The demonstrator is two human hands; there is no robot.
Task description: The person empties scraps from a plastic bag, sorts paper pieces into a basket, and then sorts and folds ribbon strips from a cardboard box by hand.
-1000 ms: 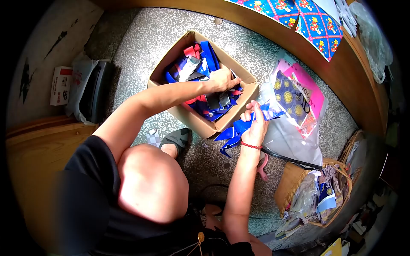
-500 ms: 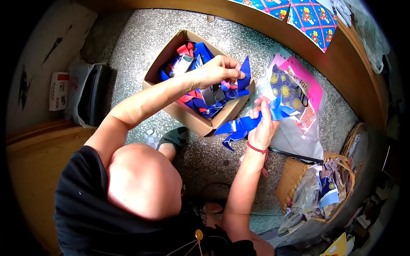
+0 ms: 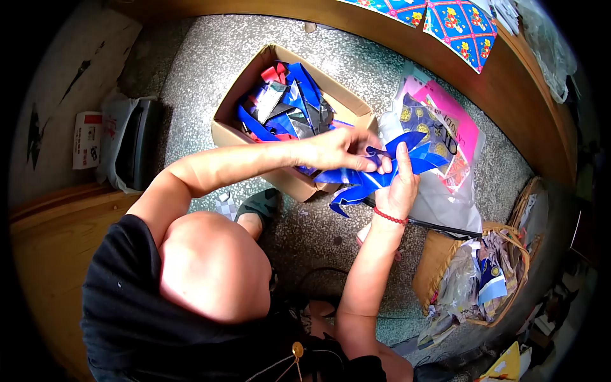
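Note:
In the head view, my right hand is closed on a bunch of glossy blue scraps with pointed ends, its thumb on top. My left hand meets it from the left. Its fingers are bent in a pinch on a blue scrap laid against the bunch; part of that piece is hidden by the fingers. Just beyond both hands, an open cardboard box holds a heap of blue, red, black and silvery scraps.
Right of the box lies a clear plastic bag with pink and patterned sheets. A wicker basket of scraps stands lower right. Flowered blue sheets hang over a wooden edge. My bare knee and slippered foot are near the box.
My left hand has moved from above the box toward the lower right, bringing a pointed blue scrap to the bunch. My right hand has shifted slightly and still holds the bunch.

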